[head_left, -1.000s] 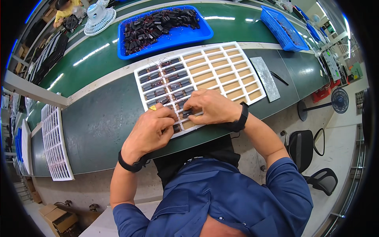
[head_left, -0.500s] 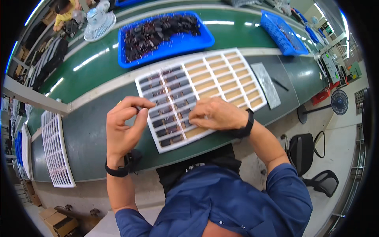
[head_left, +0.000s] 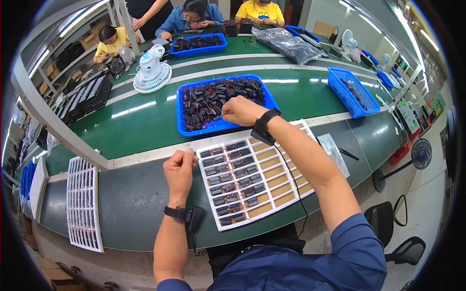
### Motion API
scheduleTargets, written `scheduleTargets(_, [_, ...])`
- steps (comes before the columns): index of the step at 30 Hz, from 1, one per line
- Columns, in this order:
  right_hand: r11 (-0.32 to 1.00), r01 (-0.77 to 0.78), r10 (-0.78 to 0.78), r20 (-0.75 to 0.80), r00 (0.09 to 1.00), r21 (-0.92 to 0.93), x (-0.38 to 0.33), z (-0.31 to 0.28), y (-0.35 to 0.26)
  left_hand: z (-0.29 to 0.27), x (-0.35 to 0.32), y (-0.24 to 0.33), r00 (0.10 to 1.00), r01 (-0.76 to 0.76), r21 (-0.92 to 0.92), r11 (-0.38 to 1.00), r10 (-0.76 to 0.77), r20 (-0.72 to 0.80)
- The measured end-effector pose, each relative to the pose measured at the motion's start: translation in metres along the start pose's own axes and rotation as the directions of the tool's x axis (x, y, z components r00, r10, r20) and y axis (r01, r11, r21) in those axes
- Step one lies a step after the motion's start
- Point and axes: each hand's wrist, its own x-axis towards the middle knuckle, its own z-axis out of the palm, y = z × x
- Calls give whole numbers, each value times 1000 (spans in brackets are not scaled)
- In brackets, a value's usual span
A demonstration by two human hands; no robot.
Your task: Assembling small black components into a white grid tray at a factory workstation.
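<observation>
Over the near edge of a blue tray [head_left: 266, 92] heaped with small black parts with thin reddish wires [head_left: 228, 93], my right hand [head_left: 244, 111] is curled with fingers closed. Whether it grips a part is hidden. My left hand [head_left: 179, 167] is closed beside the upper left corner of a white slotted frame [head_left: 206, 186]; anything in its fingers cannot be made out. Black parts [head_left: 224, 188] fill most slots of the frame's two left columns. The columns to the right show a tan base [head_left: 272, 169], partly covered by my right forearm.
Another white slotted frame [head_left: 82, 203] lies on the left. A blue basket [head_left: 357, 94] stands at the right, a white fan [head_left: 152, 72] beyond the tray. A clear bag [head_left: 333, 153] and black pen-like stick [head_left: 348, 154] lie right. Co-workers sit across; a metal post rises left.
My right hand has left the slotted frame and reached forward to the blue tray. My left hand has stayed by the frame's left side, moving toward its far corner. The view has tilted up.
</observation>
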Motion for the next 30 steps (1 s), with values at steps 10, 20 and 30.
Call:
scheduleTargets(10, [995, -41, 27, -150, 988, -90, 46, 48, 33, -3, 0, -4, 1000, 1, 72, 997, -1, -4])
scheduleTargets(20, [986, -155, 146, -142, 979, -54, 39, 51, 29, -4, -1, -6, 998, 2, 124, 992, -9, 55])
scheduleTargets(30, [950, -311, 298, -228, 927, -23, 16, 49, 46, -3, -2, -6, 999, -8, 123, 992, 1, 53])
